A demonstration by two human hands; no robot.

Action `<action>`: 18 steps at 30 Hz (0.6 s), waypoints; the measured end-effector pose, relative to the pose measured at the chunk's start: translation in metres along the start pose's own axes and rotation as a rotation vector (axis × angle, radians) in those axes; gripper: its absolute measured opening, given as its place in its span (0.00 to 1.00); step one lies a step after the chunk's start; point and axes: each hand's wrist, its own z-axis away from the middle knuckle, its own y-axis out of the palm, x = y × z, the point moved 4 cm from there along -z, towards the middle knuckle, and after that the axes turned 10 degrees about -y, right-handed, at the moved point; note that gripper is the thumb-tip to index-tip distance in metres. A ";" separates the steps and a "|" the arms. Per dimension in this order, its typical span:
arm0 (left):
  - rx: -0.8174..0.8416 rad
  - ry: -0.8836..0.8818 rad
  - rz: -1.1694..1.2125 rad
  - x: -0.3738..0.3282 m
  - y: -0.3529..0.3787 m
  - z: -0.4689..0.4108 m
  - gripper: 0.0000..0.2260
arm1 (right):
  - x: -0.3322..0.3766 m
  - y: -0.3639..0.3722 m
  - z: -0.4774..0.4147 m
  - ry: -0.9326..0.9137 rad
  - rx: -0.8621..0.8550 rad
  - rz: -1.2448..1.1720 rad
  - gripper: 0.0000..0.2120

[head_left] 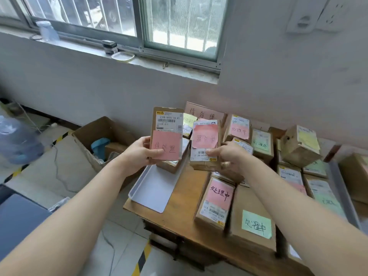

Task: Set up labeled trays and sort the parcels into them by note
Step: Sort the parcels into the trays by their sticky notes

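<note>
My left grip [137, 154] is clasping the left parcel [167, 120], my right grip [229, 156] the right parcel [205, 136], over a one-box tray [151, 194].

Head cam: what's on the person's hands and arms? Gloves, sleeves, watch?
Both bare. Left hand and right hand: no gloves. Forearms uncovered as far as the frame shows, no sleeve edge in view, no watch or band at either wrist. Rings: none seen, though some fingers are hidden.
</note>
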 end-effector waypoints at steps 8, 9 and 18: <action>0.039 -0.081 -0.076 0.002 -0.077 -0.018 0.27 | -0.022 0.070 -0.039 0.300 -0.101 0.033 0.14; 0.049 -0.099 -0.085 0.005 -0.082 -0.021 0.27 | -0.026 0.076 -0.041 0.334 -0.110 0.036 0.17; 0.100 -0.226 -0.252 0.038 -0.091 -0.030 0.24 | -0.058 0.077 -0.077 0.388 -0.212 0.079 0.19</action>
